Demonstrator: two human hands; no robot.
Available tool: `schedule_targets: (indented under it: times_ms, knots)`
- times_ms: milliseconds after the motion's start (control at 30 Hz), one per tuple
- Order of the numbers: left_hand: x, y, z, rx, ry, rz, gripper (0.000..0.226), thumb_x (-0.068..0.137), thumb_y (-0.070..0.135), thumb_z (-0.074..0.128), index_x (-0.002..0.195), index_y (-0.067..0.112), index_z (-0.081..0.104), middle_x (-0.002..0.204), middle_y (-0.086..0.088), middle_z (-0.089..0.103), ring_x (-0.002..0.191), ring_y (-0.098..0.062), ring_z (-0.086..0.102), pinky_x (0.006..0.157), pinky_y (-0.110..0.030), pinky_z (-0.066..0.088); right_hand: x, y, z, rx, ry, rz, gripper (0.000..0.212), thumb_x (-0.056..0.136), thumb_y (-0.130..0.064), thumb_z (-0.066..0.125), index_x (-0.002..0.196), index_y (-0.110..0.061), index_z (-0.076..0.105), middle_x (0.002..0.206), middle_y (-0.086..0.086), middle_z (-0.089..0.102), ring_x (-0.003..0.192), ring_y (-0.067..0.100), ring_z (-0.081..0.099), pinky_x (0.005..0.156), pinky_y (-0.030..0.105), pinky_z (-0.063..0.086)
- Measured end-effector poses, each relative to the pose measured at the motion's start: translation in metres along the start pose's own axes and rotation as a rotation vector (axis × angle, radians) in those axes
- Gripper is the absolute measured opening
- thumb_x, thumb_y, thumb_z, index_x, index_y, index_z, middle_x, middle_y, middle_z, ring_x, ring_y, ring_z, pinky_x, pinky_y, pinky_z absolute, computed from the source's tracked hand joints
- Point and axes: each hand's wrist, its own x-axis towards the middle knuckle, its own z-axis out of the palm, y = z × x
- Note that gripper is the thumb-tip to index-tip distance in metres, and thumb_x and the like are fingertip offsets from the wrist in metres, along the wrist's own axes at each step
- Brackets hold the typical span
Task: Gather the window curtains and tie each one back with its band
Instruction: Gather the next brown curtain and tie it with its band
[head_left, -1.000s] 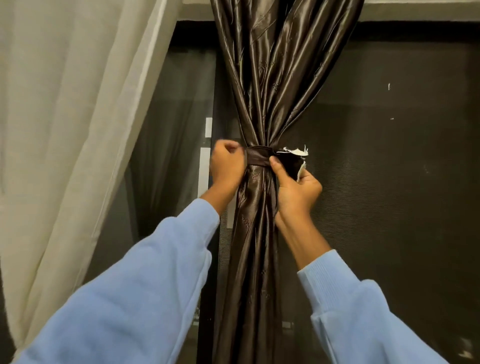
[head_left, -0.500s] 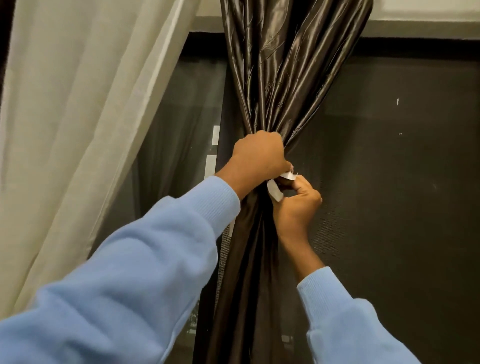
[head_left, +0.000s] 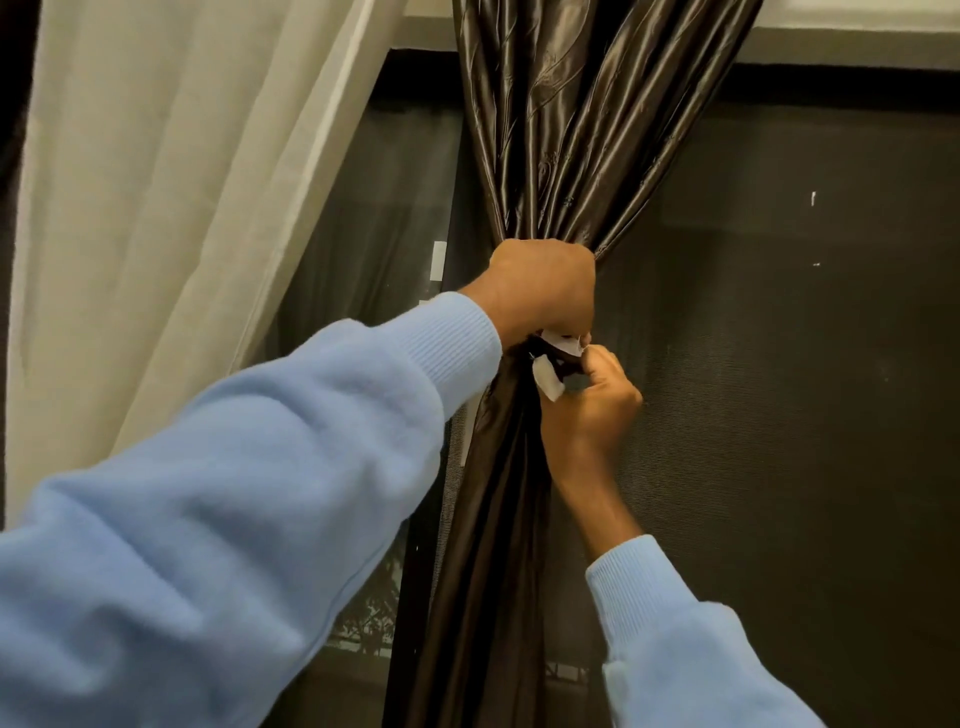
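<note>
A shiny dark brown curtain (head_left: 566, 135) hangs gathered into a tight bunch in front of the dark window. My left hand (head_left: 545, 291) is closed as a fist around the bunch at its narrowest point and hides most of the brown band there. Just below it, my right hand (head_left: 592, 410) pinches the band's end (head_left: 549, 376), whose white lining shows as two small flaps between my hands. Below my hands the curtain falls straight down.
A cream sheer curtain (head_left: 171, 208) hangs loose at the left, slanting down to the left. A dark window pane with mesh (head_left: 805, 364) fills the right side. A pale wall strip (head_left: 857, 41) runs above the window frame.
My left hand has come from the left side of the bunch over its front and now covers the band. My right hand has brought the band's white-lined end in close under it.
</note>
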Motion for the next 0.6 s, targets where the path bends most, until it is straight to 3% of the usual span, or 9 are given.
schedule_targets:
  times_ms: [67, 133, 233, 300, 400, 467, 600]
  knots:
    - [0.002, -0.003, 0.001, -0.187, -0.085, -0.041, 0.026, 0.085, 0.017, 0.067, 0.070, 0.014, 0.046, 0.067, -0.002, 0.059, 0.050, -0.011, 0.062, 0.044, -0.022, 0.047, -0.001, 0.000, -0.001, 0.003, 0.017, -0.010, 0.008, 0.080, -0.005, 0.077, 0.087, -0.007, 0.073, 0.084, 0.000, 0.067, 0.079, 0.019, 0.063, 0.065, 0.027, 0.052]
    - [0.004, -0.007, 0.005, -0.315, -0.092, -0.057, 0.026, 0.083, 0.012, 0.068, 0.068, 0.015, 0.047, 0.068, -0.004, 0.060, 0.054, -0.011, 0.063, 0.042, -0.019, 0.045, -0.003, 0.002, -0.001, 0.026, 0.036, -0.002, 0.016, 0.081, 0.001, 0.074, 0.095, -0.007, 0.074, 0.089, 0.001, 0.068, 0.084, 0.017, 0.065, 0.071, 0.022, 0.052]
    - [0.003, -0.016, 0.015, -0.462, -0.034, -0.104, 0.019, 0.082, 0.015, 0.070, 0.073, 0.016, 0.053, 0.076, -0.003, 0.059, 0.071, -0.014, 0.062, 0.050, -0.021, 0.045, -0.007, 0.008, 0.004, -0.009, 0.025, 0.012, 0.025, 0.084, 0.007, 0.069, 0.104, -0.006, 0.073, 0.105, 0.005, 0.068, 0.098, 0.015, 0.064, 0.083, 0.031, 0.056]
    - [0.002, -0.024, 0.017, -0.631, -0.034, -0.149, 0.011, 0.083, 0.014, 0.071, 0.085, 0.008, 0.062, 0.083, -0.007, 0.066, 0.077, -0.018, 0.067, 0.061, -0.027, 0.055, -0.012, 0.011, 0.007, -0.042, -0.006, -0.069, 0.022, 0.084, 0.004, 0.071, 0.105, -0.005, 0.073, 0.117, 0.005, 0.060, 0.105, 0.012, 0.058, 0.089, 0.030, 0.054]
    - [0.002, -0.038, 0.008, -0.888, -0.105, -0.218, 0.016, 0.085, 0.010, 0.069, 0.096, -0.001, 0.068, 0.083, -0.013, 0.072, 0.069, -0.016, 0.071, 0.060, -0.022, 0.057, -0.021, 0.019, 0.010, -0.197, -0.100, -0.277, 0.020, 0.080, -0.004, 0.076, 0.099, -0.006, 0.075, 0.121, 0.006, 0.055, 0.107, 0.017, 0.053, 0.089, 0.033, 0.046]
    - [0.002, -0.045, 0.002, -0.880, -0.137, -0.229, 0.013, 0.084, 0.009, 0.070, 0.094, 0.001, 0.069, 0.082, -0.011, 0.072, 0.062, -0.011, 0.068, 0.053, -0.017, 0.052, -0.020, 0.026, 0.010, -0.330, -0.133, -0.334, 0.022, 0.075, -0.003, 0.079, 0.097, -0.008, 0.076, 0.117, 0.007, 0.061, 0.107, 0.021, 0.056, 0.089, 0.040, 0.045]
    - [0.002, -0.054, -0.002, -0.815, -0.204, -0.227, 0.006, 0.084, 0.005, 0.067, 0.090, 0.005, 0.070, 0.086, -0.010, 0.070, 0.067, -0.012, 0.063, 0.062, -0.021, 0.050, -0.008, 0.038, 0.004, -0.425, -0.155, -0.341, 0.025, 0.071, 0.004, 0.080, 0.093, -0.008, 0.077, 0.104, 0.003, 0.070, 0.104, 0.025, 0.062, 0.087, 0.040, 0.044]
